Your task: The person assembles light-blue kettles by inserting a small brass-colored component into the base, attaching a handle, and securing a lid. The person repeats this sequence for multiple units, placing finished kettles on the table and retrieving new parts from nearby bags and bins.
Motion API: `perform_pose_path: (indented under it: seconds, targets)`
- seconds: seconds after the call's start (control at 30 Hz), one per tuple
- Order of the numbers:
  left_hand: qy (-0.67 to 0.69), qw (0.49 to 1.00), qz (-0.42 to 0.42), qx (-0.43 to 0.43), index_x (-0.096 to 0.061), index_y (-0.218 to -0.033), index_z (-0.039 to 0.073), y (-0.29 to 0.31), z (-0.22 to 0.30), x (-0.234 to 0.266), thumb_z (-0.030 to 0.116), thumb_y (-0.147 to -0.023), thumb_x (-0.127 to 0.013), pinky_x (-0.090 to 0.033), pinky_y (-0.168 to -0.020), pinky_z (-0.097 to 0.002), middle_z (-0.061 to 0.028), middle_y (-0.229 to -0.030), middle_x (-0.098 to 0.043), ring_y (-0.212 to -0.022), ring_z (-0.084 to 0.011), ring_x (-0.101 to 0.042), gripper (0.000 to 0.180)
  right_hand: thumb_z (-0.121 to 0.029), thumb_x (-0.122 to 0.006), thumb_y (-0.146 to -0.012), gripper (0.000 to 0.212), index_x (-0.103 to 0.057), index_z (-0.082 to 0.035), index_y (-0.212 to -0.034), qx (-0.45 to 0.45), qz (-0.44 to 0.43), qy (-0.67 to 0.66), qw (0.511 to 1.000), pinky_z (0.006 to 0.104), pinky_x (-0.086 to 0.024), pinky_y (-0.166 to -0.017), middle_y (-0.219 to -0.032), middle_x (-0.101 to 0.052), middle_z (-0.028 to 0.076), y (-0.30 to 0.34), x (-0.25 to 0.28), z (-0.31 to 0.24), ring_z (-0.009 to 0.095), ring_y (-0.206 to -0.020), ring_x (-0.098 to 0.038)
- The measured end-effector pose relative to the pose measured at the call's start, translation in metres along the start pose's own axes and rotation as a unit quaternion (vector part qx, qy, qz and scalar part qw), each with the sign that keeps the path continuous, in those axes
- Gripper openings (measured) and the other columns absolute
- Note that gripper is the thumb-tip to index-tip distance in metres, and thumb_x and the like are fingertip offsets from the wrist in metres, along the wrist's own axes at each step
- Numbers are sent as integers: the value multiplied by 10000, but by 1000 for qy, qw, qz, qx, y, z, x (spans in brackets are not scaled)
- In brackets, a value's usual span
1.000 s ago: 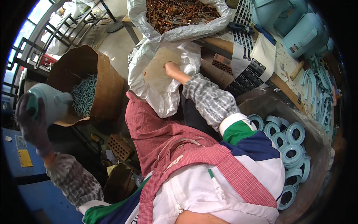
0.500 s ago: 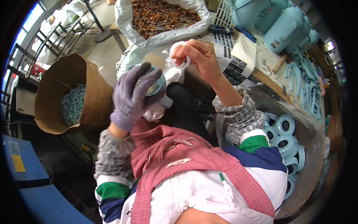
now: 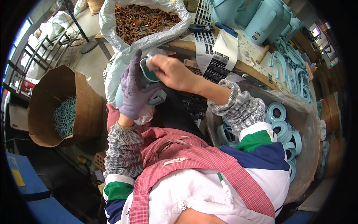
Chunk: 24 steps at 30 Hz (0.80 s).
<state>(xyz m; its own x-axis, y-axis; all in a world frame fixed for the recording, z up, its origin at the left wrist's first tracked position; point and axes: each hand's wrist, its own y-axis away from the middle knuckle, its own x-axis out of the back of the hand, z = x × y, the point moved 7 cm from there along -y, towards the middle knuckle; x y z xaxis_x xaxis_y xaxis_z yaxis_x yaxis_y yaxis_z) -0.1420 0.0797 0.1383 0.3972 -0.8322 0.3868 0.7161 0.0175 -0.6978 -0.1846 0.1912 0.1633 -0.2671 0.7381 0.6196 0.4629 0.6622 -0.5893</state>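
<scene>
My left hand (image 3: 133, 87), in a purple-grey knit glove, is wrapped round a light blue plastic jug (image 3: 150, 75). The jug is tilted, its open mouth turned up toward me, and its handle (image 3: 158, 98) sticks out below my gloved fingers. My bare right hand (image 3: 172, 71) is closed at the jug's mouth. Between its fingertips is a white ring (image 3: 148, 64), blurred and mostly covered by the fingers. Whether the ring touches the rim I cannot tell.
A cardboard drum (image 3: 87, 108) with thin blue strips stands left. Ahead is a white sack (image 3: 108, 26) of brown scraps. The bench at right bears blue jugs (image 3: 266, 24), loose handles (image 3: 278, 61), a wooden-handled tool (image 3: 262, 54) and label sheets (image 3: 220, 56). A plastic-lined bin holds blue ring-shaped parts (image 3: 282, 130).
My right hand has moved left and down, bringing the white ring from the air to the jug's mouth. The jug has tilted in my left hand, and the view has shifted slightly.
</scene>
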Motion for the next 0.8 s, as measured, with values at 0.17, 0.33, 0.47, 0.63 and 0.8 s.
perform_pose_path:
  seconds: [0.17,0.33,0.47,0.63,0.8]
  targets:
    - [-26,999,-41,4,-407,-1324,40,9,5,-8,182,-492,-805,-399,-924,-410,-124,-1222,-539,-1090,-321,-514,933,37,-508,-732,150,-543,-10,-870,-20,-149,89,985,396,-481,-712,-859,-578,160,13,-26,4,365,-799,-587]
    - [-66,994,-31,-75,-524,-1197,39,11,17,0,248,-503,-819,-406,-922,-424,-124,-1180,-573,-1087,-331,-527,783,-30,-510,-725,85,-572,-46,-783,63,-99,155,981,371,-500,-697,-817,-602,109,21,-23,-13,305,-783,-617]
    - [-56,986,-112,-109,-577,-1135,52,6,26,5,282,-542,-824,-410,-919,-420,-117,-1123,-604,-1078,-325,-540,682,-82,-517,-732,75,-563,-72,-790,89,-129,266,951,320,-513,-638,-757,-575,81,29,-32,-9,252,-737,-622]
    - [-32,979,-177,-91,-596,-1111,73,3,23,6,254,-563,-810,-410,-913,-406,-105,-1123,-609,-1085,-310,-541,615,-80,-527,-727,80,-575,-66,-790,86,-74,217,970,333,-512,-658,-763,-583,89,37,-28,-15,262,-739,-621]
    - [-35,969,-226,-97,-606,-1098,86,3,31,-2,247,-592,-789,-406,-914,-403,-101,-1131,-610,-1092,-312,-541,561,-63,-519,-740,94,-585,-64,-807,69,-130,171,974,336,-511,-669,-809,-580,80,49,-29,-7,261,-751,-615]
